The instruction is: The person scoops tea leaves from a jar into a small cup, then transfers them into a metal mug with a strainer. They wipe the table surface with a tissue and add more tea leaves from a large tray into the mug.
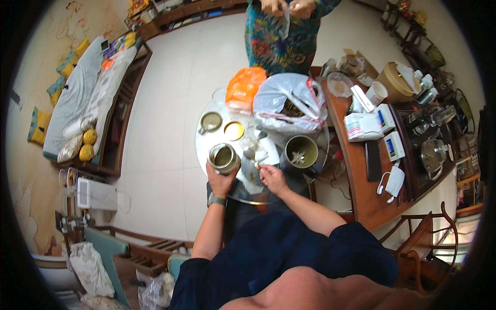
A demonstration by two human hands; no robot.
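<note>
My left hand [223, 181] is wrapped around a wide-mouthed glass jar [224, 158], held upright over the round glass table [202, 155]. In my right hand [272, 178] is the end of a spoon [250, 153], its bowl pointing up and to the left. Right of that hand stands a grinder cup [301, 151] with metal blades and greenish residue inside. A round yellow lid [234, 131] and a cup with a handle [211, 122] lie beyond the jar. Farther back, an orange plastic bag [243, 88] touches a white plastic bag [285, 99] of dark dried material.
Across the table stands a person in a floral garment [281, 42], both hands on a small clear bag. A wooden desk [360, 193] at the right bears a tissue pack [363, 126], a paper cup [376, 93], a face mask [394, 181] and a glass pot [433, 155].
</note>
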